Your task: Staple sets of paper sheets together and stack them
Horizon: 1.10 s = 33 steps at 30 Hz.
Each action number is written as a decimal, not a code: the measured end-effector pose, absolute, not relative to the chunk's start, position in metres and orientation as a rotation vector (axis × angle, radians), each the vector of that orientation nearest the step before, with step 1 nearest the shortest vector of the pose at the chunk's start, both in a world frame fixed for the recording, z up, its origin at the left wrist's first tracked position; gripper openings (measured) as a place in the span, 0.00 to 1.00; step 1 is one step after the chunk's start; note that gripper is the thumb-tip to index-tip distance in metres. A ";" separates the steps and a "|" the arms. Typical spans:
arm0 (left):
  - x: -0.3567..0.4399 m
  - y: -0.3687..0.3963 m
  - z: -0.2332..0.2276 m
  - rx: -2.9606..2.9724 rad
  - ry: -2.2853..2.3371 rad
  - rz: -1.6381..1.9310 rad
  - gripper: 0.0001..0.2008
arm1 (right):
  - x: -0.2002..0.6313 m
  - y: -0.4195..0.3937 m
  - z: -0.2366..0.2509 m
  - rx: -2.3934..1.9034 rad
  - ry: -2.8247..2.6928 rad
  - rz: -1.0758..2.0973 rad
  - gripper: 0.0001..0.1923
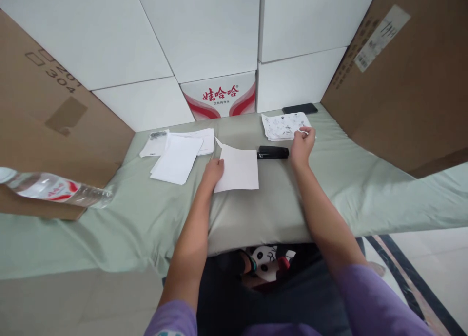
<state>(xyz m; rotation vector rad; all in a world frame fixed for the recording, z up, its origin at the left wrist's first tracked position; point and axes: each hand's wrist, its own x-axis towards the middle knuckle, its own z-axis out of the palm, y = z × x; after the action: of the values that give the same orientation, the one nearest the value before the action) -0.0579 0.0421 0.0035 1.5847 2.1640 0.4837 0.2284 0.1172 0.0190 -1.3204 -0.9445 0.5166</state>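
Two hands worked on the green table (pixel 329 189). The left hand (pixel 213 172) lay flat, pinning a white sheet (pixel 238 168). The right hand (pixel 302 143) pinched a page from the printed pile (pixel 283 125), beside the black stapler (pixel 273 152). Lifting slowly would have kept the others still.

Water bottle (pixel 54 188) cut off by the left edge; print on the paper stack (pixel 283 127) too small to read, its corner hidden under the right hand (pixel 302 147); cardboard boxes (pixel 402 68) cropped by both sides.
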 end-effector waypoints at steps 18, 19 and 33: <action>-0.050 0.039 0.008 1.697 2.103 0.241 0.23 | 0.218 0.116 0.003 -1.573 -1.381 0.432 0.11; -0.049 0.038 0.009 1.699 2.112 0.229 0.23 | 0.214 0.112 0.004 -1.571 -1.486 0.387 0.11; -0.040 0.033 0.016 1.709 2.125 0.282 0.22 | 0.183 0.106 0.004 -1.764 -1.978 0.103 0.20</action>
<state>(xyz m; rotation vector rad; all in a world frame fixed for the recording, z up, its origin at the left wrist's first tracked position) -0.0395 0.0327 0.0162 1.7086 2.1254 0.2823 0.1829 0.1057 0.0042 -1.7636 -1.9776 0.1026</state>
